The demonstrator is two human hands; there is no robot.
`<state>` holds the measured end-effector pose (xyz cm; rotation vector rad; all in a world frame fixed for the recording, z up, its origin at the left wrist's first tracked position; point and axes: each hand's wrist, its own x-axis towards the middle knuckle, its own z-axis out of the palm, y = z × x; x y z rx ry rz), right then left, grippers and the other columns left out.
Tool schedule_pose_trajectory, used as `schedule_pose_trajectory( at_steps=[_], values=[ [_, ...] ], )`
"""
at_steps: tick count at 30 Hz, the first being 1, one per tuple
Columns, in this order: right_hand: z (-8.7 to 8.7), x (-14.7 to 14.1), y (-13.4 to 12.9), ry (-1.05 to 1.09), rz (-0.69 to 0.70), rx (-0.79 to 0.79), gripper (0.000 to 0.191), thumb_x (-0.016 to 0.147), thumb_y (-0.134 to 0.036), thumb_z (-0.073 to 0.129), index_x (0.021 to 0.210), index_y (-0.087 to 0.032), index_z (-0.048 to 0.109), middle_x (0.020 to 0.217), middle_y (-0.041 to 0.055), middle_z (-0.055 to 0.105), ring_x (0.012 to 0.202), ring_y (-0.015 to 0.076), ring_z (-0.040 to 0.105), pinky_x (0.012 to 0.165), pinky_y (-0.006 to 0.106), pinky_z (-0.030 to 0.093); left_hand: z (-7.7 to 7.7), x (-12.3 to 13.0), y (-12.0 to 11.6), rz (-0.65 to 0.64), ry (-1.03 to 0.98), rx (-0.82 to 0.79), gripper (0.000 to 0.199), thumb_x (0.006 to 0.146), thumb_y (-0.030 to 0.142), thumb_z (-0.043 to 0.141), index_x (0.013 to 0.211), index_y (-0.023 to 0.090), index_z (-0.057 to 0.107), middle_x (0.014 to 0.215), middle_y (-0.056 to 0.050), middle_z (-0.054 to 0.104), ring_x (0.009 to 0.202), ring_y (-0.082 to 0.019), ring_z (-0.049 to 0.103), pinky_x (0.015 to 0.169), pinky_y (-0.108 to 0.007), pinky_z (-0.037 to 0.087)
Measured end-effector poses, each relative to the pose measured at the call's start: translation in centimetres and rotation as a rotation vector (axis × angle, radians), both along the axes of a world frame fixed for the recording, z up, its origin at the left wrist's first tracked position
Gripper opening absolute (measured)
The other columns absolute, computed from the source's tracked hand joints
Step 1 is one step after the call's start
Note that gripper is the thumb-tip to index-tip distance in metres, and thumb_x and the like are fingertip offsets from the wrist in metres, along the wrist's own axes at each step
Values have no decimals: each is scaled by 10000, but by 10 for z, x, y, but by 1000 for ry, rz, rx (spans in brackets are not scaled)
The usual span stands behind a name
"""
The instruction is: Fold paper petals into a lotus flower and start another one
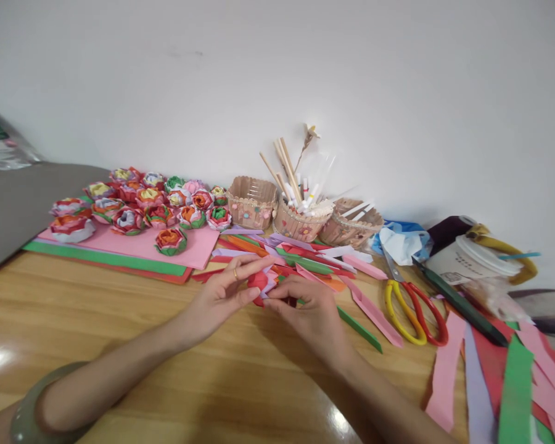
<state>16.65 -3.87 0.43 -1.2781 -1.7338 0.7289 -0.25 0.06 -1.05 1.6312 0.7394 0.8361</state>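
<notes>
Between both hands, above the table's middle, is a small paper flower [259,282] with red and lilac petals. My left hand [229,285] grips it from the left, the thumb pressed on its red side. My right hand [308,306] pinches its right edge with thumb and fingertips; part of the flower is hidden there. Just behind the hands lies a pile of folded paper strips [300,246] in lilac, green, red, orange and pink. Several finished paper flowers [170,239] sit on pink paper sheets [198,243] at the left.
Three decorated baskets [252,213] stand by the wall, the middle one holding sticks and pens. Right of the pile lie scissors [419,311] with yellow and red handles and a dark green cutter-like tool [462,302]. A white tub [467,262] and cut paper strips [515,388] are farther right.
</notes>
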Motion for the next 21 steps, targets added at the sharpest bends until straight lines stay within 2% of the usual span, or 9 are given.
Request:
schedule_pose_trajectory(
  at_steps=[7, 11, 14, 21],
  values=[
    [-1, -1, -1, -39, -59, -14, 136, 702, -142, 678, 576, -160, 631, 570, 4, 617, 513, 107, 507, 486, 216, 390, 0, 2, 0, -31, -29, -43, 388, 815, 267, 551, 1194, 350, 549, 1249, -30, 522, 1231, -220, 383, 1057, -403, 247],
    [-1, 1, 1, 16, 9, 31, 83, 756, -166, 636, 683, -174, 675, 671, 25, 642, 599, 125, 569, 552, 229, 443, -1, 2, 1, 24, -64, -72, 365, 812, 287, 558, 1175, 329, 570, 1236, -33, 547, 1202, -227, 411, 1030, -392, 291],
    [1, 2, 2, 18, 43, 67, 128, 803, -154, 574, 761, -180, 691, 732, 44, 654, 668, 136, 599, 608, 240, 468, -4, 2, 1, 59, -98, -108, 348, 813, 298, 559, 1160, 315, 581, 1240, -33, 552, 1163, -227, 449, 1006, -378, 318],
    [0, 1, 0, -61, -20, 87, 109, 763, -122, 604, 692, -173, 669, 669, 28, 649, 585, 126, 566, 526, 229, 433, -3, 3, 1, 64, -67, -97, 371, 792, 297, 585, 1162, 320, 581, 1189, -34, 578, 1187, -232, 423, 1012, -395, 305]
  ],
)
